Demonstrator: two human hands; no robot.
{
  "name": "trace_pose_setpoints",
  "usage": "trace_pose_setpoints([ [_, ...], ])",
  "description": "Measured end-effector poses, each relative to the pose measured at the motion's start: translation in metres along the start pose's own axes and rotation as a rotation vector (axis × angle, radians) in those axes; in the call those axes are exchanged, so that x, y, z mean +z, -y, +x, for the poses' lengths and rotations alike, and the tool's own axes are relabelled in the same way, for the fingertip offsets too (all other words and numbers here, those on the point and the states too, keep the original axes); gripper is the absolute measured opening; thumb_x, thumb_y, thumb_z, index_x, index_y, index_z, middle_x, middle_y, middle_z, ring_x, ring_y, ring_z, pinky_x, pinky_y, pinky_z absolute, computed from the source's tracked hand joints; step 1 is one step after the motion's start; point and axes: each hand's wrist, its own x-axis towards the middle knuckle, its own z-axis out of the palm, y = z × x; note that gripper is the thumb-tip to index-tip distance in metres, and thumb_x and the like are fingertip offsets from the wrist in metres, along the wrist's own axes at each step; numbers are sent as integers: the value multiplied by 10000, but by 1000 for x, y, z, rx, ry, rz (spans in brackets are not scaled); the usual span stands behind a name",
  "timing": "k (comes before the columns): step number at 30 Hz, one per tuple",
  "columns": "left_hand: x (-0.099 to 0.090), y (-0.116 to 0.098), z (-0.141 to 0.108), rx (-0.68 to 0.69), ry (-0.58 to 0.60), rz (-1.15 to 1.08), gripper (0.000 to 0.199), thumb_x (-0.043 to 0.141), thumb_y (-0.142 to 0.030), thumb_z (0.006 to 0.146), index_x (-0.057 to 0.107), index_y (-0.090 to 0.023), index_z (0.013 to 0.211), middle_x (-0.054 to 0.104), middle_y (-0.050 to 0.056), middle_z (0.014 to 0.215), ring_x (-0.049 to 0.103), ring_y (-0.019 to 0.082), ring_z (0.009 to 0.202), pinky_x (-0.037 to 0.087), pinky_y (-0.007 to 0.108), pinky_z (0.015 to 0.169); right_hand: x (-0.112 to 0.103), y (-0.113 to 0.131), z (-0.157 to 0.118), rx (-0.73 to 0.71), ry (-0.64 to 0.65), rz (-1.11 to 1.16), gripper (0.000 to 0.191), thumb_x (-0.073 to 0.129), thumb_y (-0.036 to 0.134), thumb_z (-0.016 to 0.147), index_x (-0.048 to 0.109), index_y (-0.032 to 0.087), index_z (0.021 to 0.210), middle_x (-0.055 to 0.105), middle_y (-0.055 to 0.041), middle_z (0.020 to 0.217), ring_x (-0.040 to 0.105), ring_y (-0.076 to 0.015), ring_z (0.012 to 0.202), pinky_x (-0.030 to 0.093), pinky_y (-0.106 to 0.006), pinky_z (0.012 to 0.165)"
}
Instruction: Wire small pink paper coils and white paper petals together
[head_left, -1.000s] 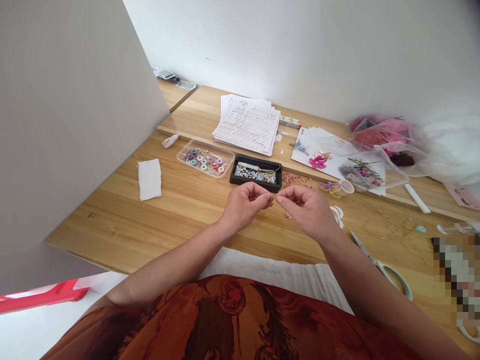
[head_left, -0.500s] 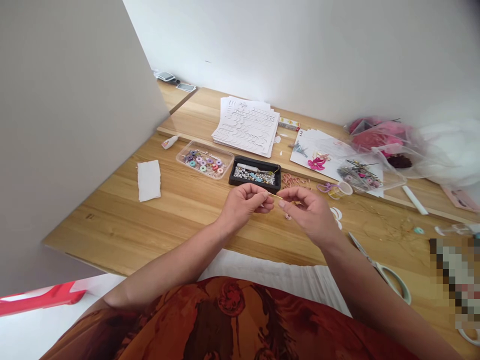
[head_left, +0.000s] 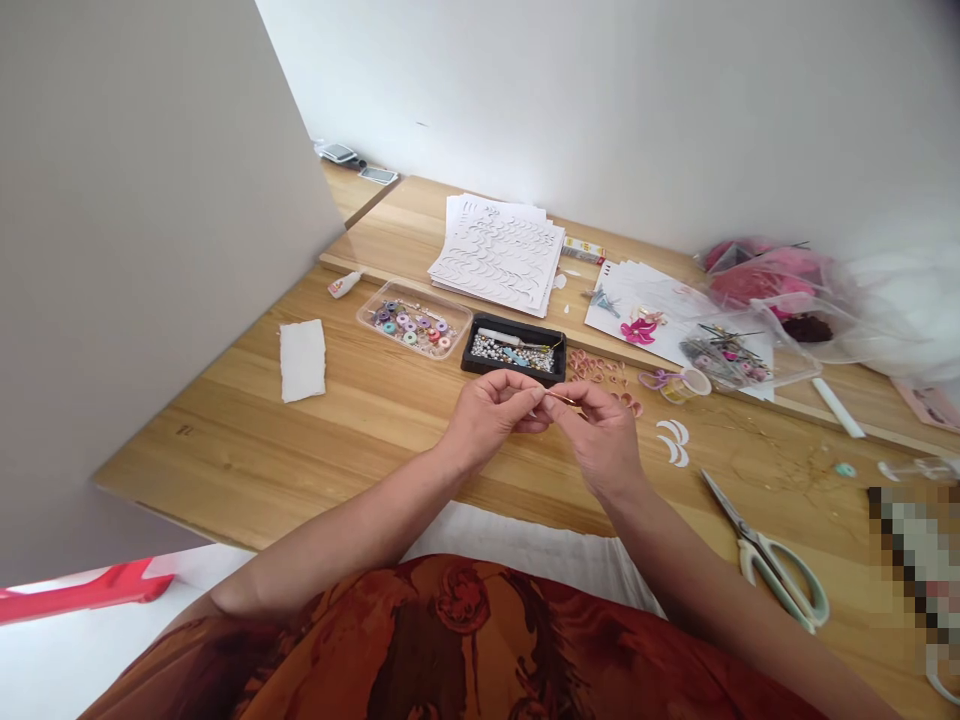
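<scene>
My left hand (head_left: 487, 415) and my right hand (head_left: 596, 435) meet above the wooden table, just in front of a black tray of small beads (head_left: 514, 349). Between their fingertips runs a thin gold wire (head_left: 562, 398), pinched by both hands. Its ends are hidden by my fingers. Pink wire loops (head_left: 596, 369) lie just beyond my right hand, and white paper crescents (head_left: 673, 442) lie to its right.
A clear box of coloured beads (head_left: 414, 320), a glue tube (head_left: 345, 285) and a white cloth (head_left: 302, 360) lie to the left. Paper stacks (head_left: 499, 250), a clear box of pins (head_left: 726, 358) and plastic bags (head_left: 772, 280) stand behind. Scissors (head_left: 772, 565) lie at right. A grey partition (head_left: 150, 250) bounds the left.
My right hand has moved left, closer to my left hand, and its fingers have closed on the wire. The scissors now show more fully.
</scene>
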Motion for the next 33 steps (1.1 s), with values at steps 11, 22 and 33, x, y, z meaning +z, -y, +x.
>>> trace_pose_setpoints([
  [11,-5,0,3,213,-149,248,202,812,-337,725,718,-159,751,716,8,767,600,111,702,499,254,718,7,7,-12,66,-19,-1,147,757,350,777,705,212,766,701,-48,895,626,-183,822,489,-285,657],
  [22,-4,-5,0,308,-203,422,155,743,-308,782,685,-166,764,695,6,720,585,113,626,465,241,612,13,21,-24,250,110,149,237,744,416,802,630,209,812,658,10,646,452,-89,456,353,-234,435],
  [33,-4,-6,0,414,-233,547,110,733,-270,783,693,-181,732,701,11,743,583,129,678,484,265,694,5,27,-28,68,136,-166,137,686,332,863,684,210,926,656,-3,721,570,-136,590,466,-276,558],
])
